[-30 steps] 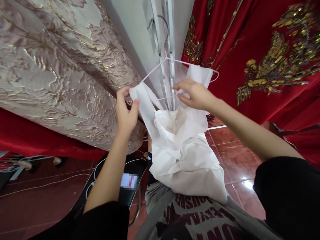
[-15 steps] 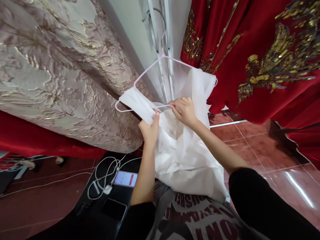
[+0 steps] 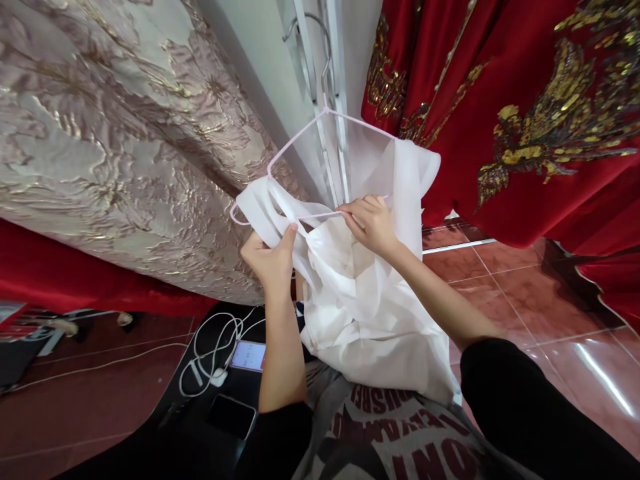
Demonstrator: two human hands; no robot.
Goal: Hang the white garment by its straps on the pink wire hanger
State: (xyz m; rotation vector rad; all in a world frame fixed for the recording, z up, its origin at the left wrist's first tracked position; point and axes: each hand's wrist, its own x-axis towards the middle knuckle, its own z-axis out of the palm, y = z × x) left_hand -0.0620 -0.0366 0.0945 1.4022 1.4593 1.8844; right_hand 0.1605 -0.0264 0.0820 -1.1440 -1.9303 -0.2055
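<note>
A sheer white garment hangs by its shoulders on a pale pink clothes hanger, its lower part bunched over my lap. My left hand pinches the garment's left shoulder fabric between thumb and fingers, just below the hanger's left end. With closed fingertips my right hand grips the hanger's bottom bar near its middle, inside the neckline. The right end of the hanger is covered by the cloth. The hanger's metal hook is up by a white metal rack.
A shiny floral fabric hangs close on the left, and red cloth with gold sequins on the right. On a black surface to my left are a lit phone, a dark phone and a white cable. Red tiles cover the floor.
My left hand has moved left and slightly down, spreading the left shoulder fabric outward. On the right, the cloth now covers the hanger's end. My right hand stays nearly still.
</note>
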